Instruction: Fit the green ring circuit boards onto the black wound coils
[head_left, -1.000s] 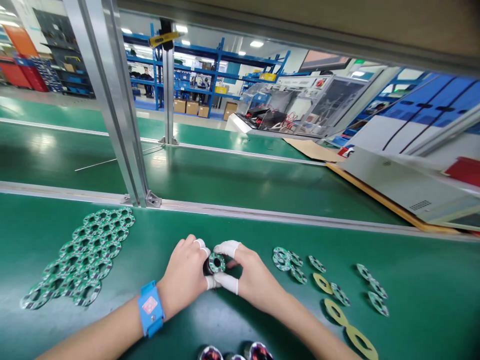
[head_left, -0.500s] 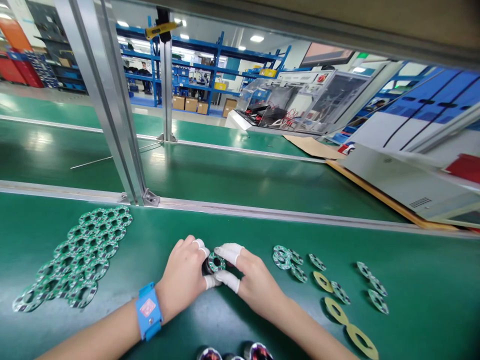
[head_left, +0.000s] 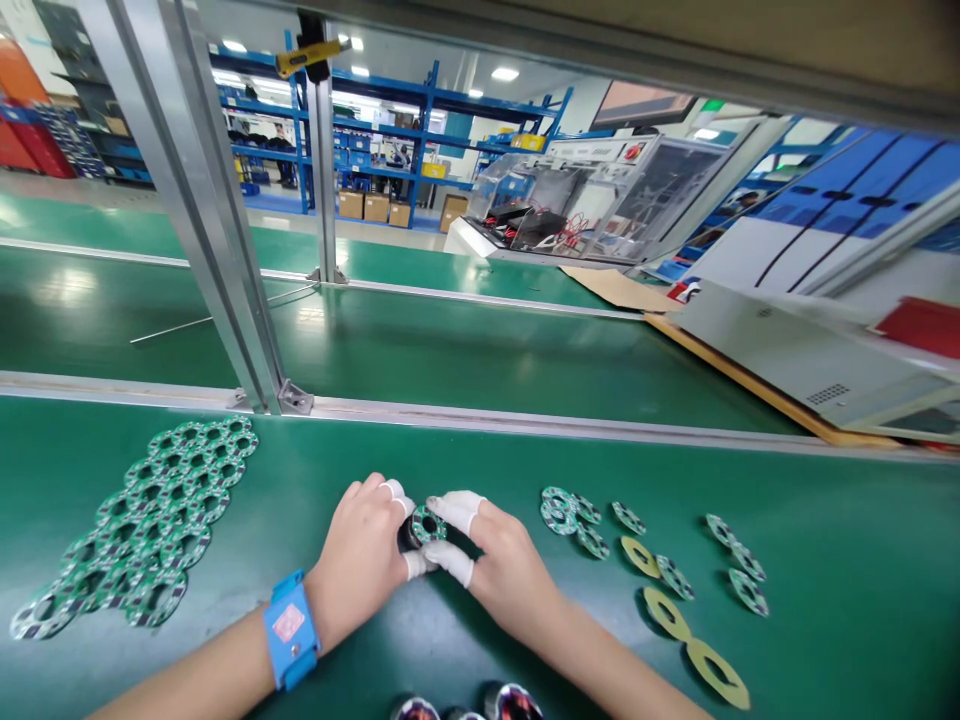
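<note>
My left hand (head_left: 364, 540), with white finger cots and a blue wrist strap (head_left: 291, 630), is closed around a small dark cylindrical part, mostly hidden by the fingers. On the end of that part sits a green ring-shaped circuit board (head_left: 439, 527), facing me. My right hand (head_left: 499, 555), also in white finger cots, pinches the board's edge between thumb and forefinger. Close to the bottom edge stand several metal cylinders with copper-coloured insides (head_left: 514, 702), partly cut off by the frame.
Many ring boards (head_left: 176, 490) lie in overlapping rows at left. Several loose ring boards (head_left: 559, 510) and yellow rings (head_left: 718, 672) are scattered at right. An aluminium post (head_left: 191, 190) rises behind, beside a metal rail (head_left: 480, 418). A grey metal cabinet (head_left: 795, 350) lies at far right.
The view has shifted slightly, so the surroundings appear a little further left. Both hands keep their grip on the part and the ring board, with hardly any finger movement.
</note>
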